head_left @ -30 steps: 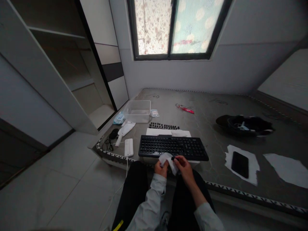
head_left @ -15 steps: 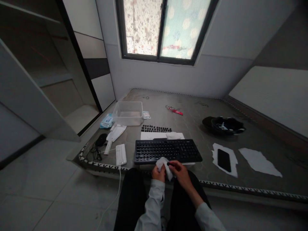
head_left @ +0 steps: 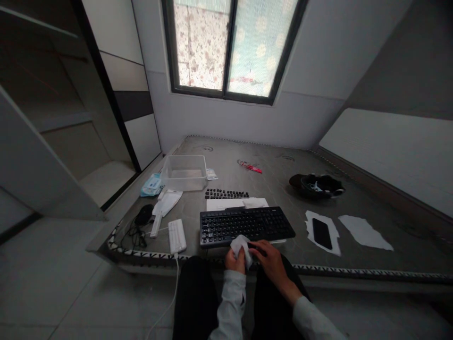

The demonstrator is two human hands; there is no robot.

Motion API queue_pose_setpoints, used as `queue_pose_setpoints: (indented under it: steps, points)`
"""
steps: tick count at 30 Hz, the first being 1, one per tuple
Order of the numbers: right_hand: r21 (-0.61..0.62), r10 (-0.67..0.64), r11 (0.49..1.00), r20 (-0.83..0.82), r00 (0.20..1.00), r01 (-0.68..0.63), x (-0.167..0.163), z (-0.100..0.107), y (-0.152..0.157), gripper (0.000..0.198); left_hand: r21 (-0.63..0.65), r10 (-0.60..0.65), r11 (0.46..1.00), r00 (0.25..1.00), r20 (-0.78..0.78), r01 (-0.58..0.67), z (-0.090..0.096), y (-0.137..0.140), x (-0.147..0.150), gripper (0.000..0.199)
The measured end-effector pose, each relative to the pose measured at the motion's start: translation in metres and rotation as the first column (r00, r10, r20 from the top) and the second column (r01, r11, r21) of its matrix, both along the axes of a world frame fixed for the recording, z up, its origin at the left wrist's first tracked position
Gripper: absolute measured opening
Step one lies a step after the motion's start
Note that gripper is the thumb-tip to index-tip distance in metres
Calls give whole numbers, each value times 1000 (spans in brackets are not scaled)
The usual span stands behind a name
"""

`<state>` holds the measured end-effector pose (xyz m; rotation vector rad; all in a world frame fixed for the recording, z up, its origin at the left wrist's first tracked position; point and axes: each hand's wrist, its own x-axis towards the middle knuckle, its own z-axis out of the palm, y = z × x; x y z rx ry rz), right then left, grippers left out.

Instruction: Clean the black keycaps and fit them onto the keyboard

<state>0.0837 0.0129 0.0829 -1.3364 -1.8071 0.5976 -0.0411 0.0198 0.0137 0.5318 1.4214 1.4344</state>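
A crumpled white tissue (head_left: 239, 242) is gripped in my left hand (head_left: 235, 260), just in front of the black keyboard (head_left: 262, 222). My right hand (head_left: 272, 259) pinches a small black keycap (head_left: 251, 245) against the tissue's right side; the fingers partly cover it. The keyboard lies on white paper (head_left: 216, 205), and part of its left side shows exposed key sockets. Behind it, loose black keycaps (head_left: 226, 194) are set out in rows on the grey mattress (head_left: 269, 189).
Left of the keyboard lie a white power bank (head_left: 177, 236) with a cable, a black mouse (head_left: 144, 215) and a blue packet (head_left: 152, 185). A clear plastic box (head_left: 184, 177) stands behind. To the right are a phone (head_left: 322, 233) on tissue and a dark cap (head_left: 314, 185).
The camera view has shifted slightly. My hands stay together at the keyboard's front edge, and the keycap has moved closer against the tissue.
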Motion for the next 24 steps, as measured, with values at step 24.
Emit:
queue_pose_setpoints:
  steps: [24]
  points:
    - [32, 184, 972, 522, 833, -234, 65, 36, 111, 20, -1, 24, 1000, 1000, -7, -24, 23, -13, -14, 44]
